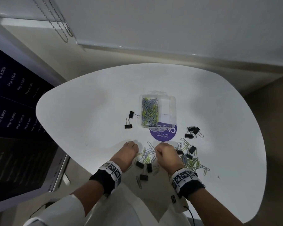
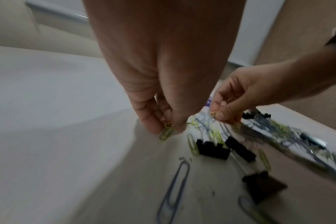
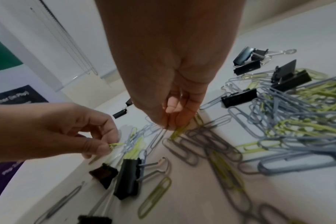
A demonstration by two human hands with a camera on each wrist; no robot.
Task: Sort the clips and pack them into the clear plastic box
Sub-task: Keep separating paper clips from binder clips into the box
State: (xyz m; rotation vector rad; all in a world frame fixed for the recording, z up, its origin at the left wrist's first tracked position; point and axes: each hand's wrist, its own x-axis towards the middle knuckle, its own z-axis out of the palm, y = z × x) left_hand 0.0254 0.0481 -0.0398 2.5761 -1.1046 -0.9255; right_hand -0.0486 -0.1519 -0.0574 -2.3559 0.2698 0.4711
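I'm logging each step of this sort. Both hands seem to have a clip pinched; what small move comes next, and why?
Probably lift both and carry them to the clear plastic box. The left hand pinches a green paper clip, the right hand another, and the box's left compartment already holds paper clips.

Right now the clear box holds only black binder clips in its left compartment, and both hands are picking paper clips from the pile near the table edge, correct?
Not quite. In the head view the clear box's left compartment holds green and grey-blue paper clips, not binder clips; two black binder clips lie beside it. The rest stands: the left hand and right hand each pinch a paper clip from the near pile.
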